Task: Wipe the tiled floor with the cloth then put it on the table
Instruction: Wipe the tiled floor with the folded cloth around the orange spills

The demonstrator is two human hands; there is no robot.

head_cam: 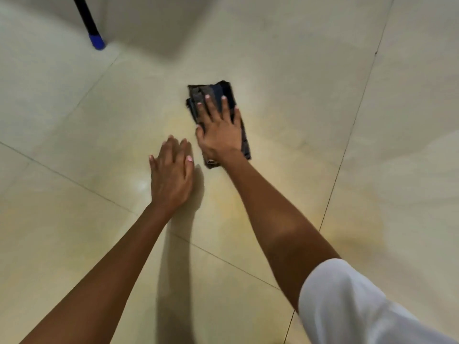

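Black rod [84, 17], top left, slanting down to the right, cut by the upper edge. Blue cap [96, 42] on its lower end. White fabric [352, 309], lower right corner, partly out of view.

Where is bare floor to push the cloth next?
Bare tile lies right of the cloth, up to the grout line, and ahead of it toward the black leg. Left is crowded: the left hand lies close by.

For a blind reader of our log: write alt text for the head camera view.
A person's right hand presses flat on a dark folded cloth lying on the glossy cream tiled floor. The left hand is open beside it; a black leg with a blue foot stands at upper left.
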